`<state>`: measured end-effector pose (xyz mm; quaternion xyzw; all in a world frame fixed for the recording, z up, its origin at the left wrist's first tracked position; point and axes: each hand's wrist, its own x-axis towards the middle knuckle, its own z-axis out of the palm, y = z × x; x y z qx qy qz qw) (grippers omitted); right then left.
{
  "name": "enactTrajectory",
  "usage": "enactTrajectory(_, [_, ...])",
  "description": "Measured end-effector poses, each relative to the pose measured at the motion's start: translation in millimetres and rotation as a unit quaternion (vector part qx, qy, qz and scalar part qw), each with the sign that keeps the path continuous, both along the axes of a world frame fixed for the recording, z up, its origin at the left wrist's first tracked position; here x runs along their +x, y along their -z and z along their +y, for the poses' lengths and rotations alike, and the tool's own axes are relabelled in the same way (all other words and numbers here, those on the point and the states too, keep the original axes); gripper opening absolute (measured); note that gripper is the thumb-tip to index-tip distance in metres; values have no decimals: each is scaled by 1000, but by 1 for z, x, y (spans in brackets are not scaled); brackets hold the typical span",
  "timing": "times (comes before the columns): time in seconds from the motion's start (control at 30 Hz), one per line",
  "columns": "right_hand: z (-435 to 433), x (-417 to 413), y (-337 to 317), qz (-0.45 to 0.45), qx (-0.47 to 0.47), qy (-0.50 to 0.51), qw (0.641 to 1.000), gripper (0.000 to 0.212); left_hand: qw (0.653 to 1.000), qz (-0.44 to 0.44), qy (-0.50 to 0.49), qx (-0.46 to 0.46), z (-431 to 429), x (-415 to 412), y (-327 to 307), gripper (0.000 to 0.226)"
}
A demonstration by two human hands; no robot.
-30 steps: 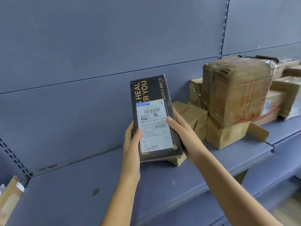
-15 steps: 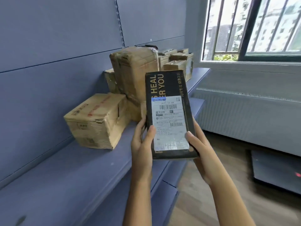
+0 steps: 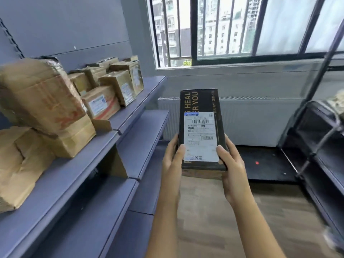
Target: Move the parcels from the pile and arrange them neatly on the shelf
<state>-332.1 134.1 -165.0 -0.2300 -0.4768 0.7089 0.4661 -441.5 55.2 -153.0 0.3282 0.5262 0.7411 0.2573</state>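
Note:
A long black parcel (image 3: 202,101) with gold lettering and a white shipping label is held upright in front of me, over the floor and to the right of the shelf. My left hand (image 3: 172,159) grips its lower left edge, thumb on the label. My right hand (image 3: 231,162) grips its lower right edge. The blue-grey shelf (image 3: 78,162) runs along the left. Several brown cardboard parcels stand on it: a large taped one (image 3: 41,97) stacked on another, a crumpled one (image 3: 16,164) nearest me, and a group (image 3: 115,81) at the far end.
A lower shelf board (image 3: 143,135) juts out below. A barred window (image 3: 242,28) and a white radiator (image 3: 260,120) fill the far wall. A dark rack (image 3: 320,146) stands at the right. A black mat (image 3: 268,162) lies on the wooden floor.
The view has swung right, away from the shelf toward the window. The black parcel, held in both hands, has moved off the shelf and now hangs over the floor.

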Motion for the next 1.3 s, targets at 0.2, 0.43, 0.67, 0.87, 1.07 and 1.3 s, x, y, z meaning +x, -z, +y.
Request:
enactTrajectory(0.2, [59,50,15,-22,13,24,999,64,1000,-22,5,-9,64,50,13,37])
enactTrajectory(0.43, [111,78,28,-54,0,39,998,60,998,-45,22,-31,121,75,28,40])
enactTrajectory(0.67, [165,56,38,-62,-5,43,997,62,997,-47,37,-52,178,51,37,46])
enactTrajectory(0.87, [234,7,36,-64,5,56,996,63,997,-58,50,-32,251,-1,34,47])
enactTrajectory(1.07, [317,-62,19,-69,35,50,996,63,997,-46,58,-14,332,-76,22,44])
enactTrajectory(1.3, [375,-141,24,-82,36,13,996,66,998,-44,28,-22,382,-155,26,42])
